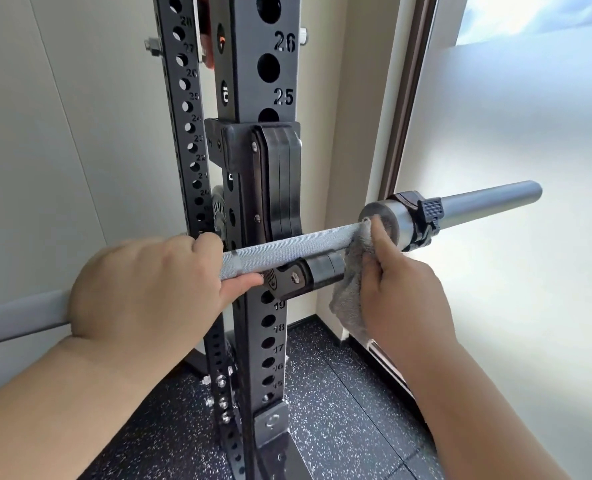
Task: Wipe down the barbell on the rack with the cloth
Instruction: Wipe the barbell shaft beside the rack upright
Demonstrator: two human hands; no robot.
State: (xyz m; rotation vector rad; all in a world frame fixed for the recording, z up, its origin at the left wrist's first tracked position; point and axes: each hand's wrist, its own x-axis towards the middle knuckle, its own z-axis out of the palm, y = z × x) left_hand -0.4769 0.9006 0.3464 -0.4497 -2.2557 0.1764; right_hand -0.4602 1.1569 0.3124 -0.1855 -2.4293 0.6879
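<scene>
Standing on the speckled floor by the far wall, the black rack rose through the middle of the view, its numbered holes running up the upright. The barbell lay across it from near left to far right, resting in a hook on the upright, with its bare sleeve reaching out to the right. It looked heavy and rigid, steel throughout, so wiping would likely not shift it, though it might roll in the hook unless steadied. The left hand did that, fingers and thumb wrapped round the shaft just left of the upright, where the cross-hatched knurl would give a sure, non-slip hold. The smooth stretch further left would probably be the slicker place to grab. The right hand was closed on the grey cloth, one finger raised, pressing it to the shaft just beside the sleeve's shoulder. The cloth was soft and limp — part wrapped the bar, the rest hung below the hand — so it would need bunching and a firm squeeze to work into the knurl. A clamp collar sat on the sleeve just right of the cloth.
</scene>
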